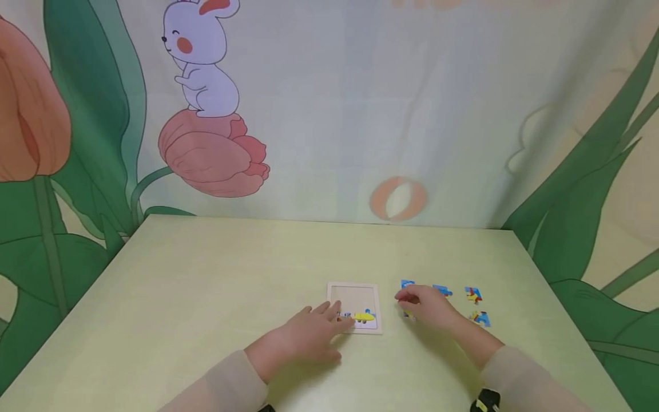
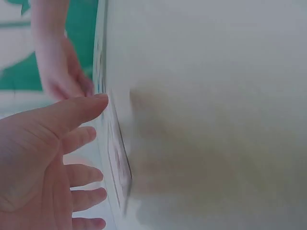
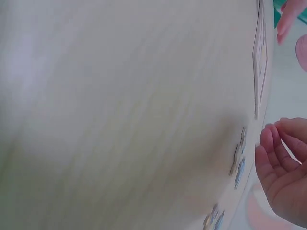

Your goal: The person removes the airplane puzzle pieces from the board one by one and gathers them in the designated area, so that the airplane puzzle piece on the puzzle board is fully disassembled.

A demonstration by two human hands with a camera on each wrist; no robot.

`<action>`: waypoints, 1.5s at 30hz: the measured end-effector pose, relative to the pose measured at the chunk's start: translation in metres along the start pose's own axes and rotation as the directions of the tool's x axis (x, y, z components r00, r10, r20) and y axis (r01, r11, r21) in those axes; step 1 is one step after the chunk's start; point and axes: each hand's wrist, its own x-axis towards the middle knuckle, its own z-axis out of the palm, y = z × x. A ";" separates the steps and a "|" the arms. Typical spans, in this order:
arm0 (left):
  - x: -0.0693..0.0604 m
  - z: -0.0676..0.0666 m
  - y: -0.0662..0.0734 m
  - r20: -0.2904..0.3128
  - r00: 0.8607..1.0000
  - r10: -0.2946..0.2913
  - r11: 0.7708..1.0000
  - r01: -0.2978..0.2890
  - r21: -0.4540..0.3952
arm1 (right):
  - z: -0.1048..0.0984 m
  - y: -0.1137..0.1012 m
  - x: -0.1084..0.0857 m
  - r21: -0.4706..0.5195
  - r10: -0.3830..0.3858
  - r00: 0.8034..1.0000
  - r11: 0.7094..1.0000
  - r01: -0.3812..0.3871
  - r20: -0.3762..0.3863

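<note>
A light wooden puzzle tray point(image 1: 380, 309) lies on the table, with assembled pieces showing a yellow shape point(image 1: 363, 316) along its lower part. My left hand point(image 1: 314, 335) is spread over the tray's lower left, its fingers straight and hiding part of the picture. In the left wrist view, the thumb and fingers are apart with nothing between them. Just right of the tray, my right hand point(image 1: 429, 306) hovers with bent fingers above a jigsaw piece point(image 1: 408, 315), which it partly covers. The right wrist view shows the fingertips point(image 3: 267, 136) close to the thumb, no piece visible between them.
Around the right hand lie several loose jigsaw pieces: a blue one point(image 1: 407, 283), another blue one point(image 1: 443, 290), a blue and red one point(image 1: 473, 295) and a blue and yellow one point(image 1: 480, 319). A printed curtain point(image 1: 319, 114) hangs behind the pale table point(image 1: 206, 274).
</note>
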 end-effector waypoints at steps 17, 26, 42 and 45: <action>0.013 0.010 0.030 0.029 1.000 -0.009 0.973 0.002 0.230 | 0.032 -0.029 0.001 0.037 -0.113 0.976 0.993 0.108 0.185; 0.012 0.011 0.031 0.025 1.000 -0.013 0.975 0.007 0.223 | 0.034 -0.029 0.001 0.020 -0.129 0.980 0.992 0.127 0.153; 0.016 0.012 0.033 0.032 0.999 -0.016 0.966 0.008 0.258 | 0.039 -0.042 0.004 0.016 -0.059 0.993 0.998 0.058 0.098; 0.015 0.011 0.032 0.035 0.999 -0.022 0.968 0.013 0.251 | 0.041 -0.046 0.008 0.040 -0.028 0.995 0.999 0.025 0.091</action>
